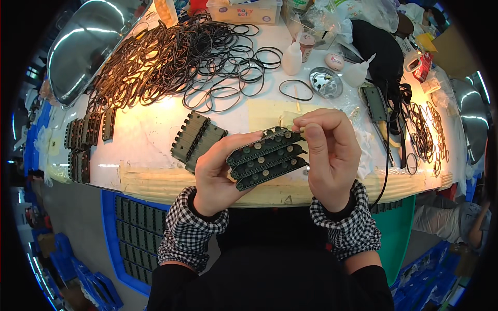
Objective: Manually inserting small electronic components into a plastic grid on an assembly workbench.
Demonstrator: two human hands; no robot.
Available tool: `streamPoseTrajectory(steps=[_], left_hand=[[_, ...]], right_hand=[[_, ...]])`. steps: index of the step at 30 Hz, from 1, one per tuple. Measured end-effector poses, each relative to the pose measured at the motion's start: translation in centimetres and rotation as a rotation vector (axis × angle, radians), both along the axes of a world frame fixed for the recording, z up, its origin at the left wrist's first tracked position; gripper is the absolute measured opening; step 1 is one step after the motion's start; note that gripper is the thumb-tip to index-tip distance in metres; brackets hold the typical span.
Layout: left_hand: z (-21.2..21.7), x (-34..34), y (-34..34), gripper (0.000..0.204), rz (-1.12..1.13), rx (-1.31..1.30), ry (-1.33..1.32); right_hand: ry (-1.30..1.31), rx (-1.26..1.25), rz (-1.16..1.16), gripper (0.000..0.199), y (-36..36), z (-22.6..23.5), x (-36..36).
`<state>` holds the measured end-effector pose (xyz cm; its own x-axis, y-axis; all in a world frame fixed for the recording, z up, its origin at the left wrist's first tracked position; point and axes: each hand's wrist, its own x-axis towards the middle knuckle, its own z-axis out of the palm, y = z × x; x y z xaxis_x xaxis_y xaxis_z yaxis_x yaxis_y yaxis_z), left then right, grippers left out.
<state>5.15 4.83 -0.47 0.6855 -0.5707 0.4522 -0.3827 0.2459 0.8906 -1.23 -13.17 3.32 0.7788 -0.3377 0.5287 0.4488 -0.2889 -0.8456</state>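
left hand (218,176) gripping stack of green track pieces (265,158) from below | right hand (329,155) pinching its top-right end | stack's long axis running left-low to right-high, held above worktop (150,135) edge

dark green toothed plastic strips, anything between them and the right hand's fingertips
Nothing visible. The left hand holds the stack of dark green toothed plastic strips, and the right hand pinches directly at the top strip's upper right end, above the white table.
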Motion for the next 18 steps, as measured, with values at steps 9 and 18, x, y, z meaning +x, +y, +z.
streamPoseTrajectory(steps=[9,18], left_hand=[[0.1,0.1,0.0,0.057,0.04,0.003,-0.02],[0.1,0.2,-0.1,0.056,0.037,0.0,-0.036]], right_hand=[[-0.059,-0.574,-0.416,0.004,-3.9,-0.4,-0.1],[-0.082,-0.562,-0.406,0.006,-3.0,0.5,-1.3]])
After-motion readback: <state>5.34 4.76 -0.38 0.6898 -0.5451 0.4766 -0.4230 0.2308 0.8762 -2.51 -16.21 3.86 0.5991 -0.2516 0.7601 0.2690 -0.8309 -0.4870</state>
